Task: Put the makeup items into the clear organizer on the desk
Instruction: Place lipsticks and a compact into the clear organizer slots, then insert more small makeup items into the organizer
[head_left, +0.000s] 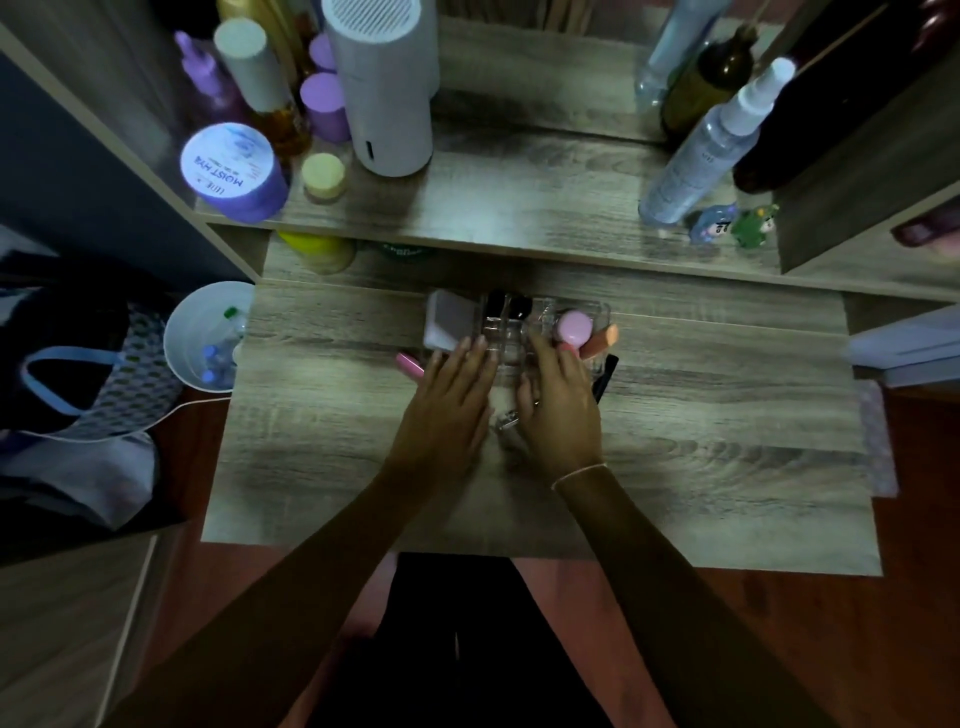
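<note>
Working over the desk (675, 415), I have both hands laid flat-fingered on the near side of the organizer (597, 312), which sits mid-desk just below the shelf (519, 208). My left hand (447, 410) rests palm down with fingers spread, tips touching the organizer's near wall; whether anything lies under it I cannot tell. My right hand (561, 410) does likewise, fingers loose and extended, and something small and metallic shows at its thumb side, though I cannot say I am gripping it.

Judging by what sits inside, much is done: a pale compact (447, 319) stands at the left end, two black-capped tubes (506, 306) in the middle, a pink round pot (574, 327) to the right. An orange tube (602, 340) leans at the right edge; whether it is in or just beside I cannot tell. Left to place, I think: a pink lipstick (409, 364) on the desk left of my left hand, and a black stick (607, 376) by the right one.
</note>
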